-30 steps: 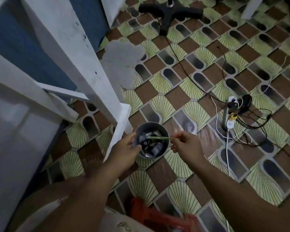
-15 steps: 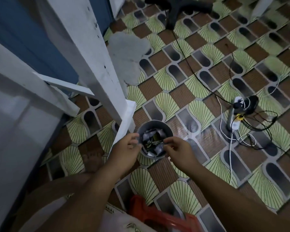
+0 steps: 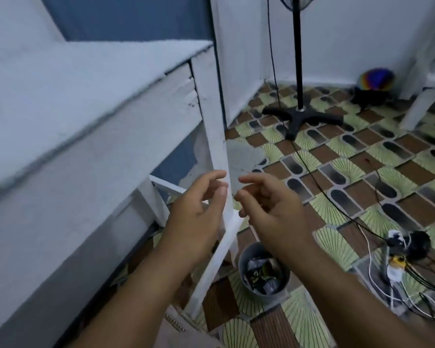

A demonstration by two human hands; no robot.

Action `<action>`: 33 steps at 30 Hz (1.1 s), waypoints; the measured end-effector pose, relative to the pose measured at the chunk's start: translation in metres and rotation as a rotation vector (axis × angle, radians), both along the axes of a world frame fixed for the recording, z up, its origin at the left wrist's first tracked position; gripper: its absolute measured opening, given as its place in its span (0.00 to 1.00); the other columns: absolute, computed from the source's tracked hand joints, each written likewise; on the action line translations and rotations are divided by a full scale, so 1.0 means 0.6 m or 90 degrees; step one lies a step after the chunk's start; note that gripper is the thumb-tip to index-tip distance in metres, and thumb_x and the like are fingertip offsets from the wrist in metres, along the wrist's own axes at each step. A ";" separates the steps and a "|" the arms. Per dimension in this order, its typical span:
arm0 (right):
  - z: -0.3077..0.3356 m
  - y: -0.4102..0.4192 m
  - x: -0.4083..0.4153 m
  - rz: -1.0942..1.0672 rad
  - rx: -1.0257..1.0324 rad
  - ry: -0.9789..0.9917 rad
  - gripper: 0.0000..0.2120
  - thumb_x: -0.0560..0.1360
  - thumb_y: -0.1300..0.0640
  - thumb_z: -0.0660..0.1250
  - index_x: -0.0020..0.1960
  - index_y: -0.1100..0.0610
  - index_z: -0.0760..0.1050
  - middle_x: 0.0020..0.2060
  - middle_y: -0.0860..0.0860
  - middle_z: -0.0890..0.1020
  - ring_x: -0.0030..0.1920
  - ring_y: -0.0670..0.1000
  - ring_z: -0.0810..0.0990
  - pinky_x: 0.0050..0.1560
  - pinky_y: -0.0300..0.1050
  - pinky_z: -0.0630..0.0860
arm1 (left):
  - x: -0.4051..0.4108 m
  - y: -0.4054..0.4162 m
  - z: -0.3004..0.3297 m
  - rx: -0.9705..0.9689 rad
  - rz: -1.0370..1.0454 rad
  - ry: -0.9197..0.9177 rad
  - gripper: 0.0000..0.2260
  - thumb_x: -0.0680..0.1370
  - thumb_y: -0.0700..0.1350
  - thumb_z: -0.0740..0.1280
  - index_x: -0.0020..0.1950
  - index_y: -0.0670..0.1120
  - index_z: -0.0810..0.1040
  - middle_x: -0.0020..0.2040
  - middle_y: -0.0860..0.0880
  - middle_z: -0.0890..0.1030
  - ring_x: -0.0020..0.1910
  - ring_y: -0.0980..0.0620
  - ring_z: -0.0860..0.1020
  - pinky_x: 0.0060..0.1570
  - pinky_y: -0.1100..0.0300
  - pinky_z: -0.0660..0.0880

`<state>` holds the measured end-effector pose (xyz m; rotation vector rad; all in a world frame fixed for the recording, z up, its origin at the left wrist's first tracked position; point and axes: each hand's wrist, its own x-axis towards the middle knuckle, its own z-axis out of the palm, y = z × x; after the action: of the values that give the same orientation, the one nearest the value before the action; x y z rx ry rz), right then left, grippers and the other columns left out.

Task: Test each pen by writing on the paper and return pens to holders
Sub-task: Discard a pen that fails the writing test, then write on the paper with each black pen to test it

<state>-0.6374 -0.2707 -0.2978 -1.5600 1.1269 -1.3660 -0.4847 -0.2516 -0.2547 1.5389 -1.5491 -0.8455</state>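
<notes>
Table (image 3: 81,79): white, far left, top surface blurred; no paper or pen visible on the part in view. White table leg (image 3: 215,126) runs down the middle, behind the hands.

Left hand (image 3: 199,214): raised in front of the leg, fingers loosely curled, thumb and forefinger apart. Holds nothing that I can see.

Right hand (image 3: 269,209): just beside the left, nearly fingertip to fingertip but not touching. Fingers relaxed and slightly bent, also holding nothing.

Cup (image 3: 263,273): grey, on the patterned floor at the foot of the leg, below and slightly right of both hands, well apart from either. Contents look like crumpled dark and silvery bits; cannot tell whether a pen is among them. The right forearm crosses just over its upper right rim.

Further right: fan stand (image 3: 298,114), cables and plug strip (image 3: 397,264). Not task items.

Judgement on the step: both hands are free and up at table height, so the step in hand looks like going for the next pen. To do it well:
- look to the table top first and locate pens and paper before reaching, since neither shows here;
- take one pen only, in the right hand, low on the barrel so it is ready to write;
- keep the left hand free to steady the paper;
- mind the cup on the floor near the leg; a foot or knee could tip it.
</notes>
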 end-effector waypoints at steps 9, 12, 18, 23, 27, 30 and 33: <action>0.258 0.072 0.139 0.120 -0.244 -0.037 0.09 0.79 0.57 0.69 0.59 0.51 0.78 0.43 0.46 0.83 0.42 0.51 0.84 0.40 0.50 0.84 | 0.122 0.192 0.242 -0.282 0.145 -0.040 0.16 0.83 0.54 0.60 0.70 0.63 0.73 0.62 0.62 0.80 0.61 0.66 0.77 0.63 0.63 0.76; 0.325 0.097 0.211 0.180 -0.295 -0.032 0.10 0.78 0.56 0.70 0.58 0.48 0.78 0.44 0.42 0.83 0.43 0.49 0.84 0.41 0.46 0.83 | 0.195 0.244 0.296 -0.308 0.219 -0.075 0.14 0.83 0.51 0.61 0.67 0.62 0.74 0.61 0.62 0.80 0.60 0.64 0.78 0.63 0.58 0.77; 0.411 0.146 0.378 0.349 -0.317 -0.029 0.09 0.78 0.56 0.69 0.56 0.45 0.78 0.43 0.45 0.84 0.43 0.50 0.84 0.42 0.48 0.83 | 0.352 0.331 0.358 -0.329 0.358 -0.091 0.10 0.82 0.50 0.64 0.61 0.62 0.77 0.55 0.59 0.83 0.55 0.61 0.81 0.61 0.51 0.78; 0.456 0.175 0.515 0.495 -0.315 0.028 0.08 0.77 0.56 0.70 0.55 0.48 0.80 0.43 0.47 0.83 0.42 0.52 0.84 0.45 0.46 0.82 | 0.464 0.410 0.383 -0.286 0.468 -0.159 0.09 0.81 0.47 0.66 0.57 0.61 0.79 0.53 0.60 0.83 0.53 0.64 0.80 0.54 0.66 0.75; 0.463 0.180 0.613 0.573 -0.376 0.195 0.07 0.77 0.53 0.70 0.53 0.45 0.79 0.43 0.42 0.82 0.37 0.44 0.79 0.39 0.37 0.77 | 0.552 0.464 0.406 -0.172 0.521 -0.265 0.06 0.80 0.48 0.68 0.53 0.58 0.83 0.49 0.61 0.82 0.45 0.65 0.79 0.39 0.74 0.71; 0.456 0.182 0.680 0.608 -0.429 0.301 0.06 0.76 0.52 0.70 0.52 0.43 0.78 0.43 0.38 0.81 0.38 0.48 0.81 0.39 0.43 0.79 | 0.624 0.491 0.412 -0.085 0.553 -0.306 0.06 0.79 0.46 0.69 0.48 0.57 0.84 0.45 0.56 0.83 0.42 0.57 0.81 0.34 0.70 0.74; 0.440 0.182 0.741 0.640 -0.464 0.390 0.05 0.76 0.50 0.70 0.52 0.43 0.77 0.44 0.38 0.81 0.38 0.48 0.81 0.41 0.47 0.81 | 0.690 0.510 0.404 -0.006 0.535 -0.355 0.09 0.77 0.42 0.69 0.45 0.56 0.84 0.44 0.58 0.83 0.40 0.59 0.80 0.41 0.68 0.74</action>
<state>-0.1929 -0.1614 -0.0337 -2.6512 -0.0446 -0.5872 -0.0709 0.0542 -0.0125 2.2720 -1.0413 0.0800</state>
